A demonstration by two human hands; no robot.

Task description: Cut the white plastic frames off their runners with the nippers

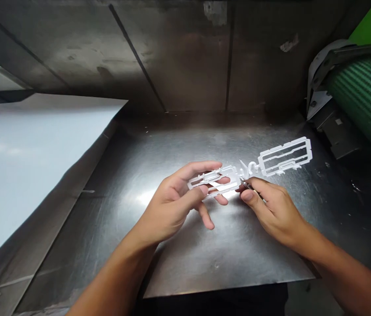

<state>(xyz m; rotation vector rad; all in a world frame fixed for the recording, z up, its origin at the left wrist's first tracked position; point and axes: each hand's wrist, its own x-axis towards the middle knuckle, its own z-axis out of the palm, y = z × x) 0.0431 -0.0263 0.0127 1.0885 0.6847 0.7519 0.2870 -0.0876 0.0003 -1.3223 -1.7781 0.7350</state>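
Insp. note, from beside the bench. Left hand is raised a little above the steel worktop and holds one end of a white plastic molding, two flat open frames joined by a thin curly runner in the middle. Thumb sits on top of the near frame, index and middle fingers lie underneath; ring and little finger hang free, not gripping. Grip is light and partly open, prob. so the frame lies flat and the joint is exposed on the right side. Far frame sticks out unsupported to the right, clear of the worktop, as far as can be judged.

Right hand is closed in a pen-style pinch on a small thin blade tool; tip is at, or just beside, the edge of the near frame next to the runner. Whether the tip touches cannot be told. Angle suits trimming at that joint.

Surroundings: worktop scratched, w/ small bits scattered near the back wall. White sheet lies at left, well apart. Green ribbed roller w/ metal bracket at right rear, apart from both hands.
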